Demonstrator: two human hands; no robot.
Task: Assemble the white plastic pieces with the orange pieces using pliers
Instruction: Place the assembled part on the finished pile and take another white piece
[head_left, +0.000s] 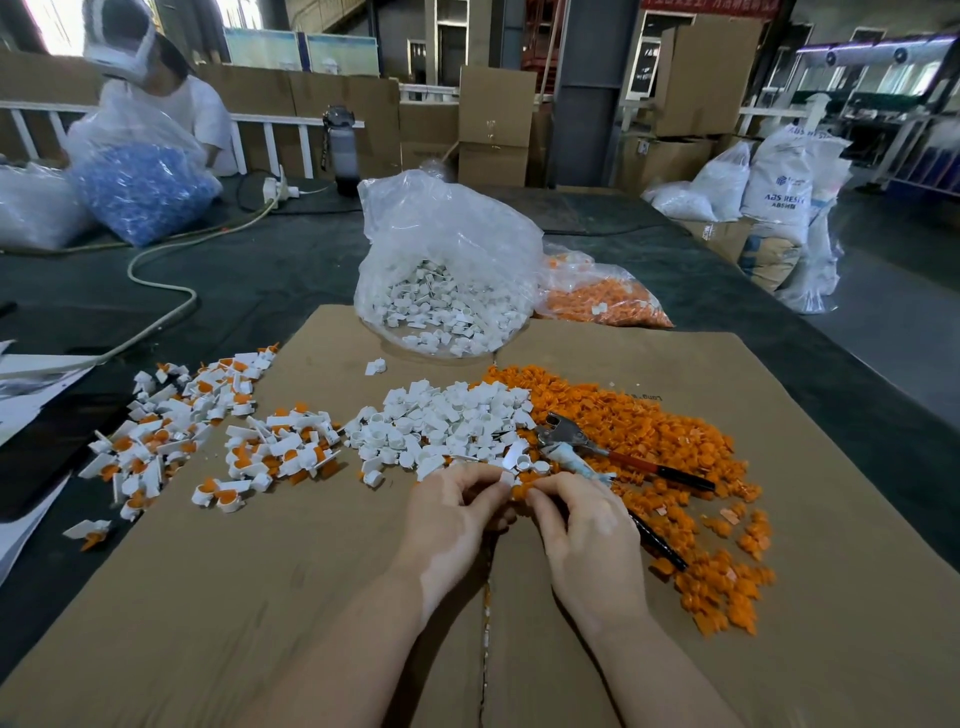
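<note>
Working over a flattened sheet of brown cardboard (260, 597) laid on the dark table as a smooth bench, I keep my stock within reach: a crinkled clear bag of white pieces (447, 270) stands at the far edge, a bag of orange pieces (605, 296) just beside it. Nearer, a loose heap of white plastic pieces (447, 421) touches a wider spill of orange pieces (670, 457), while finished white-and-orange units (192, 431) pile up to my left, apart from the raw stock. The pliers (613, 457), metal-jawed with red and black handles, lie on the orange heap just beyond my right hand (587, 530). My left hand (452, 514) pinches a small white piece (506, 477); my right-hand fingertips pinch an orange piece (519, 491) against it, apparently mating them before crimping.
</note>
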